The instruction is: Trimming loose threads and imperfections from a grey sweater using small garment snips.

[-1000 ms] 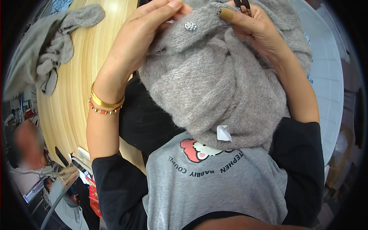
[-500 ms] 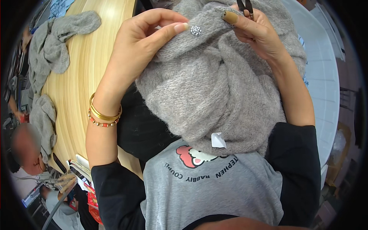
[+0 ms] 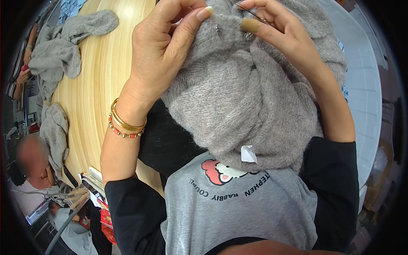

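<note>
A fuzzy grey knit garment (image 3: 250, 102) hangs from both hands in front of my chest, with a small white tag (image 3: 248, 154) at its lower edge. My left hand (image 3: 163, 51) pinches a fold at the top, thumb and forefinger closed beside a small sparkly stud (image 3: 218, 29). A second shiny stud (image 3: 247, 37) sits just to its right. My right hand (image 3: 289, 40) grips the same fold from the other side and holds a thin dark tool (image 3: 251, 12) between its fingers. A tan cover (image 3: 250, 25) wraps one fingertip. Gold and red bracelets (image 3: 125, 125) circle my left wrist.
A pale wooden table (image 3: 102, 97) runs along the left, with grey garments (image 3: 59, 55) piled on it and another grey piece (image 3: 55, 127) at its edge. Another person (image 3: 32, 161) sits at lower left. A white surface (image 3: 365, 93) curves along the right.
The garment and both hands have come closer and lower in view. My left thumb has slid up beside the stud, and the fold has turned so a second stud shows.
</note>
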{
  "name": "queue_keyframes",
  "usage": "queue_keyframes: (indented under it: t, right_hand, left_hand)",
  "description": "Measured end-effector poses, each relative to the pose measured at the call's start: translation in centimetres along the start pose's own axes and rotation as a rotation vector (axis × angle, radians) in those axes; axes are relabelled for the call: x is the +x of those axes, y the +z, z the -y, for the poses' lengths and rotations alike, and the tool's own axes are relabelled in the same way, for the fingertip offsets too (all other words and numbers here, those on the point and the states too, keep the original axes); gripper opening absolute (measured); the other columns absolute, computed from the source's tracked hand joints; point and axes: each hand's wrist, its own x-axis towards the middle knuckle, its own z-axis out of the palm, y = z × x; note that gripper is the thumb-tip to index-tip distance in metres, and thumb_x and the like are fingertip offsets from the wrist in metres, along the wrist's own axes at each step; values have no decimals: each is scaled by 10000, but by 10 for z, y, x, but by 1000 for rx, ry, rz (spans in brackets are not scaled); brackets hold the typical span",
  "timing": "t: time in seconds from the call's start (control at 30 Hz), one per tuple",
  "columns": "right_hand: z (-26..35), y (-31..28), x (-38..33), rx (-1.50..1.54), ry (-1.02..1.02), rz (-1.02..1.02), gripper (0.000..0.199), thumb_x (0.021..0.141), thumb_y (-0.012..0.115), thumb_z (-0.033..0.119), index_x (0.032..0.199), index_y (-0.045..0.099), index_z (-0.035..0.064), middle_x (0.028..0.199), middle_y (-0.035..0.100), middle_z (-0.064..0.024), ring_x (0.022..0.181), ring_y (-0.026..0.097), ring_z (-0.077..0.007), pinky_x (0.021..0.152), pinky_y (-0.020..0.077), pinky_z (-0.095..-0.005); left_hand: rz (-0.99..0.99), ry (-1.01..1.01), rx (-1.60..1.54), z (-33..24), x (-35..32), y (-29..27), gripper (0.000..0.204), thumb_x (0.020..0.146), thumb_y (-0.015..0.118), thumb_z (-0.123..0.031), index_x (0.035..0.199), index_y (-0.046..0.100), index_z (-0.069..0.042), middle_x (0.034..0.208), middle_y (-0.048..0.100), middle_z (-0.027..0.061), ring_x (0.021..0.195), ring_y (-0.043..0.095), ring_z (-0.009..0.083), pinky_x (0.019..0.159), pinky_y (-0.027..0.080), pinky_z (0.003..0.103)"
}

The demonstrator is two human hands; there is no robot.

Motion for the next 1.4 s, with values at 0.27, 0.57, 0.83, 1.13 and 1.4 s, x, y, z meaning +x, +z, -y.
queue_keyframes:
  t: [0.27, 0.57, 0.83, 1.13, 1.4]
  right_hand:
    - [-15, 8, 35, 540, -776, 256, 311, 886, 653, 65, 1170, 557, -17, 940, 598, -19, 797, 557, -60, 693, 456, -196]
    - [27, 3, 8, 719, 234, 199, 333, 878, 664, 71, 1185, 572, -23, 978, 626, -61, 806, 604, -82, 681, 497, -208]
    - [-1, 4, 0, 546, 348, 339, 413, 930, 583, 316, 1223, 581, 24, 706, 607, 4, 608, 563, 7, 456, 339, -109]
    - [21, -15, 8, 622, 485, 397, 345, 891, 634, 160, 1193, 597, -2, 844, 610, -34, 650, 558, -42, 542, 428, -165]
    - [39, -21, 18, 406, 385, 402, 291, 836, 693, 21, 1121, 650, -16, 942, 635, -69, 684, 605, -84, 576, 484, -193]
  left_hand:
    - [-27, -8, 54, -2, 4, 1, 113, 954, 569, -86, 1044, 596, -23, 846, 567, -55, 656, 412, -27, 552, 323, 130]
    - [48, 25, 76, 0, 7, 2, 93, 956, 563, -92, 1024, 585, -34, 880, 529, -57, 655, 396, -7, 561, 329, 150]
    - [20, 130, 157, 4, 7, 5, 71, 946, 566, -60, 1002, 577, -18, 920, 518, -40, 674, 415, 6, 575, 356, 161]
    - [27, 35, 6, 0, 0, 7, 98, 959, 543, -74, 1021, 588, -15, 903, 574, -13, 707, 453, 12, 602, 368, 152]
    - [26, -96, 17, -32, 10, 13, 23, 935, 538, 10, 919, 544, -7, 737, 452, -8, 529, 378, 42, 464, 306, 197]
